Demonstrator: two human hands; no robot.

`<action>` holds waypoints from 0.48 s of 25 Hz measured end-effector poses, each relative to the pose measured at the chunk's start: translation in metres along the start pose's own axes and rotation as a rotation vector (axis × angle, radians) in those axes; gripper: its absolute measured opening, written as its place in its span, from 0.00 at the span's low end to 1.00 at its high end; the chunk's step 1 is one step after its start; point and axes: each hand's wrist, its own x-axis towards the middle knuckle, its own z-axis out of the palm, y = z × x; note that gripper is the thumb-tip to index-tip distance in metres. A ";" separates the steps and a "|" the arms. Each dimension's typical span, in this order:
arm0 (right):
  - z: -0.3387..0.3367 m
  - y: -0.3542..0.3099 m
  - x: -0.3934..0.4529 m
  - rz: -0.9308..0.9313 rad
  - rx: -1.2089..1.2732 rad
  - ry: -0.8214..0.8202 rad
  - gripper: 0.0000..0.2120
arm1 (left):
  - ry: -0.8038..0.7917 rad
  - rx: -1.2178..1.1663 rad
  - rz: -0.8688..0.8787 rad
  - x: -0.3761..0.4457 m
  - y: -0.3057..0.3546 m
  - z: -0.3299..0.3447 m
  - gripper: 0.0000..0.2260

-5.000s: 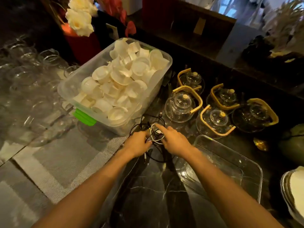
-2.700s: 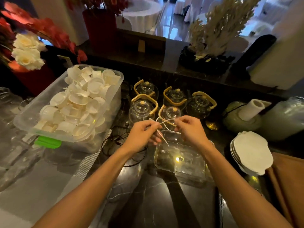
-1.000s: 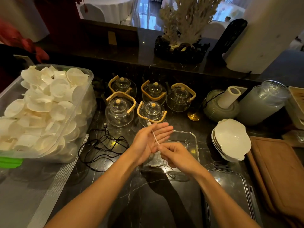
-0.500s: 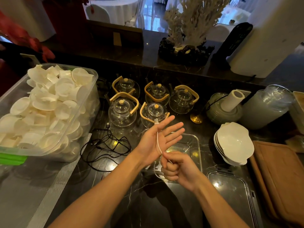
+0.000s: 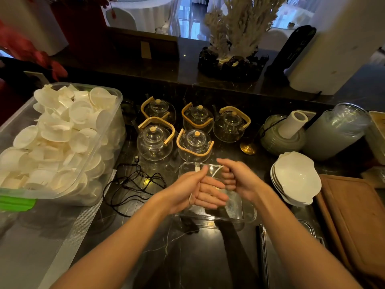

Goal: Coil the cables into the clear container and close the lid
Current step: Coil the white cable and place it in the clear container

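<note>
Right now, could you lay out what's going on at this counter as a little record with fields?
Left hand: white cable looped round it, thumb pinning the plug end
Right hand: grips the cable's free length
Clear container: open, below the hands
Lid: off, right of the container, partly hidden
Black cables: tangled on the counter, left of the container
Behind: five glass teapots

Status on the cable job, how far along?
Done: nothing clearly stowed; the clear container is open, contents hard to read. In hand: the white cable is part-wound round the left hand, plug pinned under its thumb, with the right hand gripping the free run. Left: finish that coil, drop it in, coil the black cables lying loose on the counter, and fit the lid.
</note>
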 end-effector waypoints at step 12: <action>0.042 0.038 -0.046 -0.320 -0.373 -0.052 0.17 | 0.182 -0.332 0.170 0.021 0.011 0.010 0.25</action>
